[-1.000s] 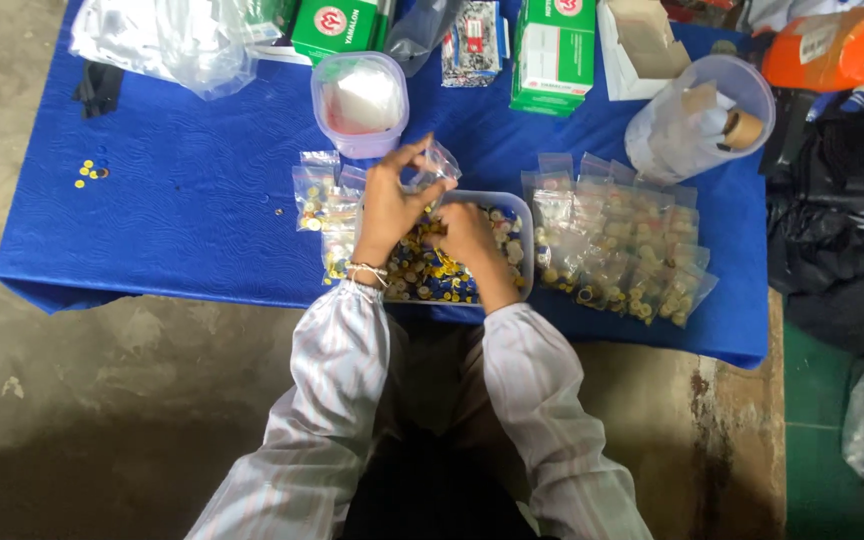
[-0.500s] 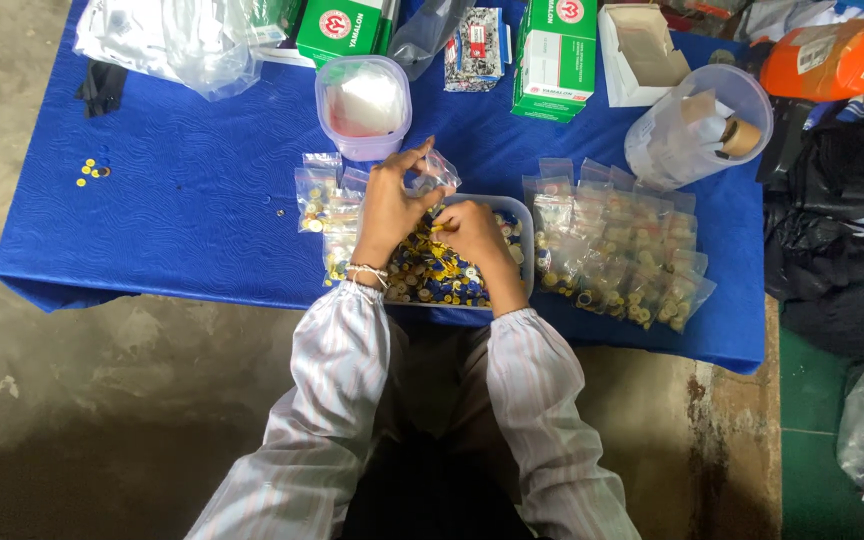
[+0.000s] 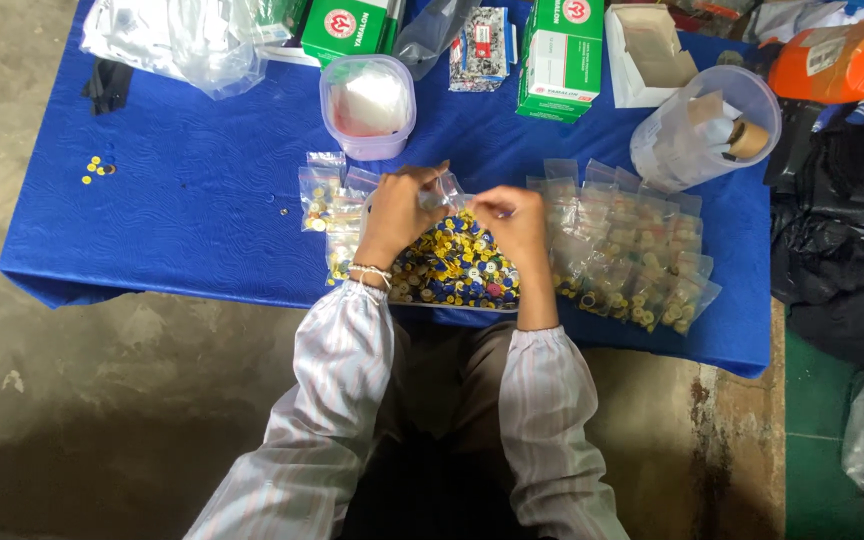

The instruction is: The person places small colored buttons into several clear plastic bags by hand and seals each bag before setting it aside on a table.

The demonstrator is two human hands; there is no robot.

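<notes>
Blue table [image 3: 202,210]: carries everything; places below are told from the tray.
Tray [image 3: 452,268]: clear, full of small yellow and blue round pieces, at the near edge.
Filled bags [image 3: 632,250]: a spread of them just right of the tray.
Left hand [image 3: 397,215]: above the tray, fingers pinched shut on the small clear bag [image 3: 444,190].
Right hand [image 3: 517,222]: above the tray, fingertips together; whether they grip the bag I cannot tell.
Step, as I judge it: bagging pieces.
Next move calls for: the bag's mouth kept open over the tray.

Blue-covered table [image 3: 182,200] on stained concrete floor [image 3: 102,400].
</notes>
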